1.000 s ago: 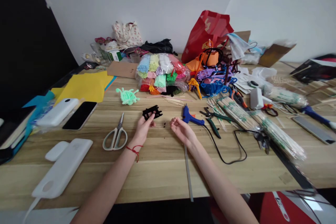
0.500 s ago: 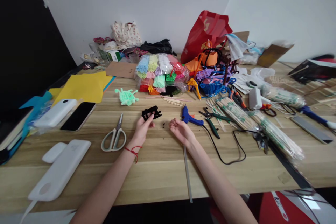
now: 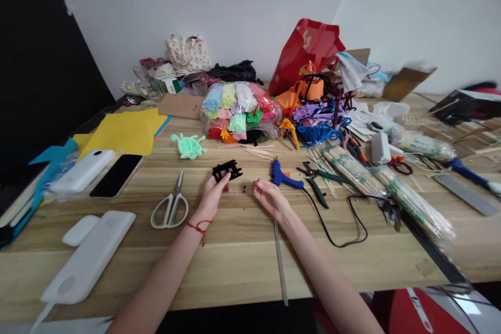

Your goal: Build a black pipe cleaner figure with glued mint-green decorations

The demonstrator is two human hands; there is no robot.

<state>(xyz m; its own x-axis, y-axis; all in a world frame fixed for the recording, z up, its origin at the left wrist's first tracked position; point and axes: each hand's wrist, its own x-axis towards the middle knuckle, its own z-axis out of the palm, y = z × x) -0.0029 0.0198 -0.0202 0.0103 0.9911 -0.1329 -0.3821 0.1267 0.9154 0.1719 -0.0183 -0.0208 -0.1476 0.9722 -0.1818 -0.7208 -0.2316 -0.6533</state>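
Observation:
My left hand (image 3: 214, 191) is closed around a small black fuzzy frame of pipe cleaners (image 3: 227, 170), with the thumb across its near side. To the right, my right hand (image 3: 269, 195) rests low over the table, its fingers curled together; anything inside them is hidden. Tiny black bits (image 3: 245, 188) lie on the wood between the two hands. Just beyond my right hand lies a blue hot glue gun (image 3: 285, 177). A clear glue stick (image 3: 280, 266) runs from under my right wrist to the table's front edge. Scissors (image 3: 171, 206) with pale handles lie left of my left hand.
A mint-green pipe-cleaner piece (image 3: 189, 146) sits farther back. Behind are bagged pipe cleaners (image 3: 238, 109) and a red bag (image 3: 307, 52). Green-handled pliers (image 3: 317, 188), a black cord (image 3: 340, 244) and bundled sticks (image 3: 352, 169) lie right; a phone (image 3: 117, 175) and power bank (image 3: 90, 255) left.
The view has tilted very slightly, so everything sits a little lower. My right hand's fingers have turned in a little more. My left hand keeps its hold on the black frame.

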